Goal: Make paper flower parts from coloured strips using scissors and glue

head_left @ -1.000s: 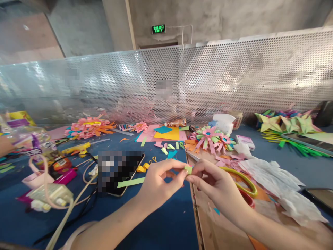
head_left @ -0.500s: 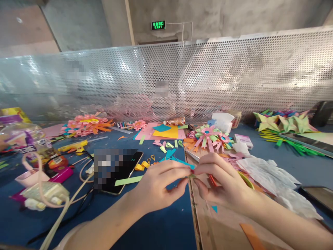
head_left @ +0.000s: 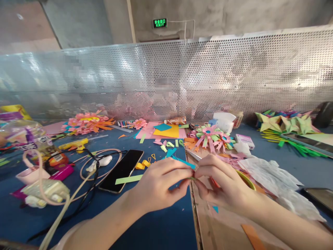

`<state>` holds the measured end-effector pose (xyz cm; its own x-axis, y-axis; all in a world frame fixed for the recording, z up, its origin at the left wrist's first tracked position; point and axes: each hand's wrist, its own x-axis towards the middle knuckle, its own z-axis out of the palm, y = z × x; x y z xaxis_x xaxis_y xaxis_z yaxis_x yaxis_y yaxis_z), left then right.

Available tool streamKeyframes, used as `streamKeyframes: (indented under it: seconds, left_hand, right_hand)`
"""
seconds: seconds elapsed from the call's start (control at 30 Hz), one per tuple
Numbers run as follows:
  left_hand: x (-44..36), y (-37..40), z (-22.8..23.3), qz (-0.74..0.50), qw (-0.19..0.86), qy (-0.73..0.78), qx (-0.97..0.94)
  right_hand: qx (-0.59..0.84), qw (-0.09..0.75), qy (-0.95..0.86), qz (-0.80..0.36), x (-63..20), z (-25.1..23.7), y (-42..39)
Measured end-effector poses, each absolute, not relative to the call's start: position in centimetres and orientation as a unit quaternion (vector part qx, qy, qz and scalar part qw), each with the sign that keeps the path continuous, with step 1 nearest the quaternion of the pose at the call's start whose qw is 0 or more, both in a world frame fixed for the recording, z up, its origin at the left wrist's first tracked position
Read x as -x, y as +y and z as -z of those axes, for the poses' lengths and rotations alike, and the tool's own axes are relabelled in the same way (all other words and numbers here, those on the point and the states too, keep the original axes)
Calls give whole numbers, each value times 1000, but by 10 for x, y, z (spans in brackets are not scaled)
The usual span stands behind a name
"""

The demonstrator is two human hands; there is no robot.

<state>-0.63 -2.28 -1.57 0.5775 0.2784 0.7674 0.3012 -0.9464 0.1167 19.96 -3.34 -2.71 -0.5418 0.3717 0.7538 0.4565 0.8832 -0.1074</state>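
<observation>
My left hand [head_left: 158, 184] and right hand [head_left: 223, 184] pinch a small green paper strip [head_left: 191, 178] shut between their fingers; finished paper flowers [head_left: 210, 136] lie beyond.

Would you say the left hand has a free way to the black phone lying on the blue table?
Probably yes: the phone lies just beside the left hand with nothing between them, though that hand is pinching a small paper piece.

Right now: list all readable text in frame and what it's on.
"EXIT": green sign on the concrete wall; the characters above it are too small to read.
Print on the snack bags, orange packet, small white box and glue tube: blurred, unreadable.
</observation>
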Motion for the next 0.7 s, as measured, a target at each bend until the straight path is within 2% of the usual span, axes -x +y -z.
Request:
streamKeyframes:
  seconds: [0.5, 0.7]
  left_hand:
    - [7, -25, 14, 442, 6, -191, 876]
    - [14, -26, -6, 509, 26, -232, 828]
  right_hand:
    - [249, 430, -868, 21, -197, 25, -38]
    - [249, 443, -861, 25, -196, 26, -40]
